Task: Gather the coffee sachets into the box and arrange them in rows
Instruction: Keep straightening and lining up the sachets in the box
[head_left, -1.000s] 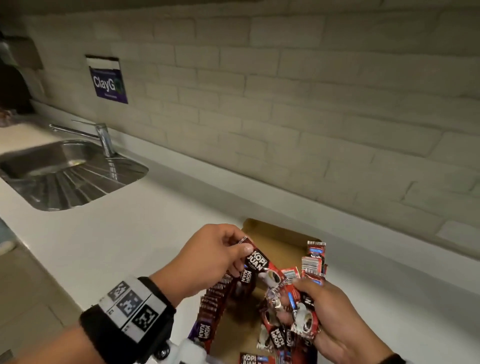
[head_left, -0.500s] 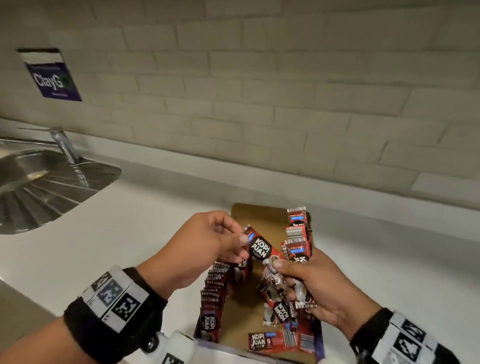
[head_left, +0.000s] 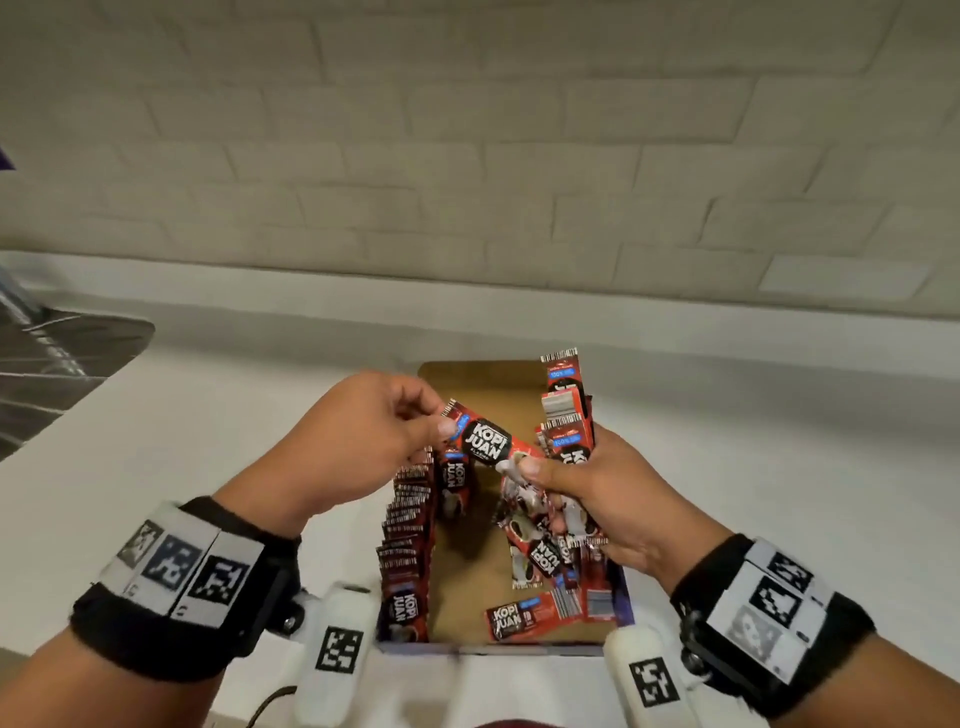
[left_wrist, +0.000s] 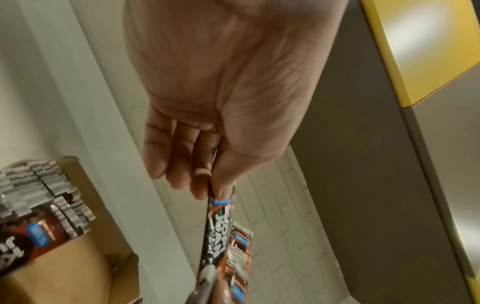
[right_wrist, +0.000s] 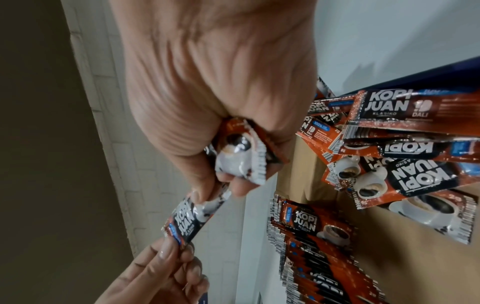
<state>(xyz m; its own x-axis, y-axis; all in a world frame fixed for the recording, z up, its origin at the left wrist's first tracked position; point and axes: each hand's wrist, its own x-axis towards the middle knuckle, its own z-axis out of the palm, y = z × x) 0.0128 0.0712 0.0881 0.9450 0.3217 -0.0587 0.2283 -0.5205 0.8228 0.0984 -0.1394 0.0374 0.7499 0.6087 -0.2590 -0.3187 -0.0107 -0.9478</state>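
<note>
Left hand (head_left: 363, 441) and right hand (head_left: 618, 499) pinch a red-black sachet (head_left: 485, 448), right gripping a bunch (head_left: 569, 415)

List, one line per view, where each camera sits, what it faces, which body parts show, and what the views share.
Head: worn on the head, looks forward and down at the box, both hands and wristbands.
Left wrist: looks along the left hand to the pinched sachet.
Right wrist: looks along the right hand gripping a bundle of sachets; left fingers show.
Shared: all three show that sachet, the standing row and the box.
</note>
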